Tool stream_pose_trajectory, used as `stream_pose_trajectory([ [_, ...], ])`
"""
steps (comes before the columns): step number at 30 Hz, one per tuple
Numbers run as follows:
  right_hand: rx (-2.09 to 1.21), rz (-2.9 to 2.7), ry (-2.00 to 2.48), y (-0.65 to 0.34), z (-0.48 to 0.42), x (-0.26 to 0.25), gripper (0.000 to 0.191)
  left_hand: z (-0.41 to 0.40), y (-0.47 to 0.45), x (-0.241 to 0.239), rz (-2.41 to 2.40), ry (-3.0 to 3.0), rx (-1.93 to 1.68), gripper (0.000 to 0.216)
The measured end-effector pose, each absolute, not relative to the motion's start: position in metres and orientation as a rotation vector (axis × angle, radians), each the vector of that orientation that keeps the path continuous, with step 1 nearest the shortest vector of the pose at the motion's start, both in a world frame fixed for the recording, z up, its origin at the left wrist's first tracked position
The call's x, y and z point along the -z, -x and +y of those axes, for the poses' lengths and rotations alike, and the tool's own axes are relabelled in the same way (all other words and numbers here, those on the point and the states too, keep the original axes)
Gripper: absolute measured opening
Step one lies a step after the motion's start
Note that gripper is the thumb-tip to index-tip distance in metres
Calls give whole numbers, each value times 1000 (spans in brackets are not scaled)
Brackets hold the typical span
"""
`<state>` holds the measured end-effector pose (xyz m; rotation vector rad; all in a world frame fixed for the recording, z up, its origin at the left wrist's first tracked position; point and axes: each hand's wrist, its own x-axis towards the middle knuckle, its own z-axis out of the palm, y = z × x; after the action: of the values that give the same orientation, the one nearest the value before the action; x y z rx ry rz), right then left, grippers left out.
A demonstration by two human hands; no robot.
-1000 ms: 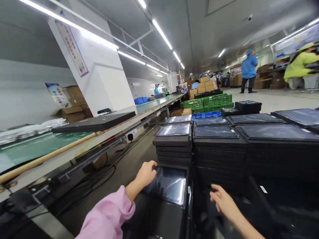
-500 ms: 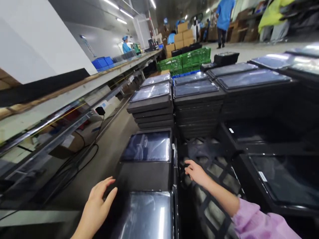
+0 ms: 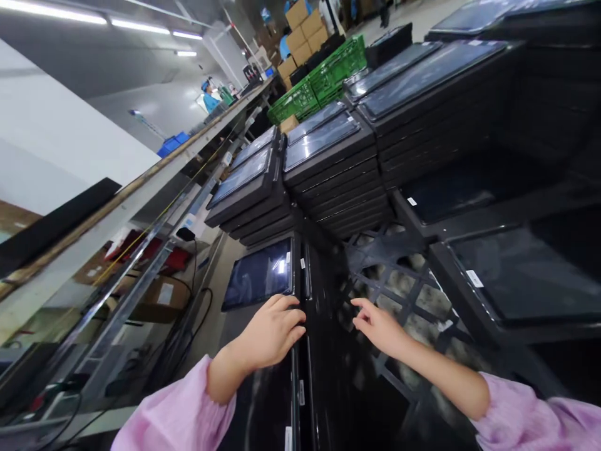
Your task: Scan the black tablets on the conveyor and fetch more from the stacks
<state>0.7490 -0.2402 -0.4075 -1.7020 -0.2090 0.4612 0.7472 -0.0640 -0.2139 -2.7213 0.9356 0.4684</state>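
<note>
- Along the left side, a long workbench [image 3: 117, 207] is running away toward a person in blue [image 3: 210, 95] at its far end, with cardboard boxes [image 3: 159, 294] and cables lying beneath it.
- Behind the hands, stacks of black trays [image 3: 338, 169] holding dark screens are standing side by side, with taller stacks [image 3: 446, 81] rising to the right.
- Past those, green crates [image 3: 323, 81] are sitting near brown cartons [image 3: 300, 22].
- Between the near stacks, a black lattice pallet [image 3: 399, 282] is showing bare.
- At the near edge, a low tray stack [image 3: 282, 376] is lying below both arms, a glossy screen [image 3: 258, 272] resting face up on its far end.
- On that stack's top right edge, the left hand [image 3: 272, 329] is pressing palm down, fingers curled over the rim just below the screen, gripping the tray edge.
- Just right of the stack, the right hand [image 3: 378, 326] is hovering over the pallet, fingers loose and spread, holding nothing.
</note>
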Motion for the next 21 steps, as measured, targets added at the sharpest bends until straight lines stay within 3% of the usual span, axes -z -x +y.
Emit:
stream_pose_trajectory([
  [5,-464,-239,1681,-741,-247,405,36,-82,-769,230,959,2504,-738,21],
  [21,-469,-201,1665,-743,-266,407,39,-113,-792,295,989,2014,-1023,20],
])
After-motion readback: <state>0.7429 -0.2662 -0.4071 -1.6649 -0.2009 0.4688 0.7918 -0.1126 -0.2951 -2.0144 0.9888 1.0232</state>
